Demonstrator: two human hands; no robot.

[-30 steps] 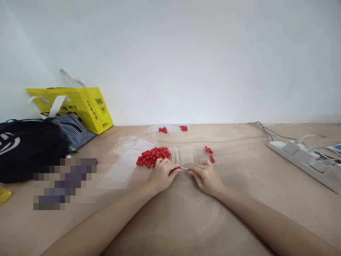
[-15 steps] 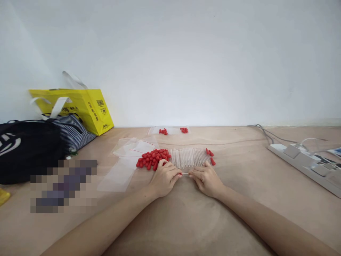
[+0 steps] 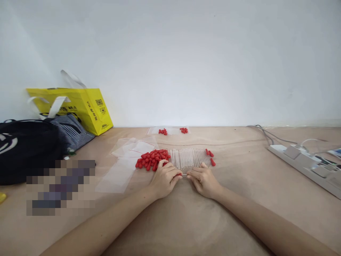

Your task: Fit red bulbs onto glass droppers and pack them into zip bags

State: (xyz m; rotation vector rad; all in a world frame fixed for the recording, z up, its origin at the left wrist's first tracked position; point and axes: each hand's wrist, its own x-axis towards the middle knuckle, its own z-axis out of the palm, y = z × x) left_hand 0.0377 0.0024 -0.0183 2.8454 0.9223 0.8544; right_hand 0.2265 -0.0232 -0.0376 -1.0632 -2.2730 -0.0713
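Note:
My left hand (image 3: pixel 165 179) is closed in a pinch on a red rubber dropper bulb, of which only a small red end shows at the fingertips. My right hand (image 3: pixel 204 180) pinches a thin clear dropper tube (image 3: pixel 184 175) that spans the short gap between both hands, its end at the bulb. Just beyond the left hand lies a pile of red rubber bulbs (image 3: pixel 153 158). A row of clear dropper tubes (image 3: pixel 188 157) lies side by side behind both hands. At the row's right end are a few red bulbs (image 3: pixel 212 162).
Flat clear plastic bags (image 3: pixel 114 177) lie left of the pile. By the wall rests a bag of red-bulbed droppers (image 3: pixel 174 130). A yellow bag (image 3: pixel 98 113), a striped bag (image 3: pixel 70 131) and a black bag (image 3: pixel 26 153) stand left. A power strip (image 3: pixel 306 167) with cables lies right.
My right hand has shifted slightly left, so the gap between the hands is narrower and less of the tube shows. The left hand stays in place.

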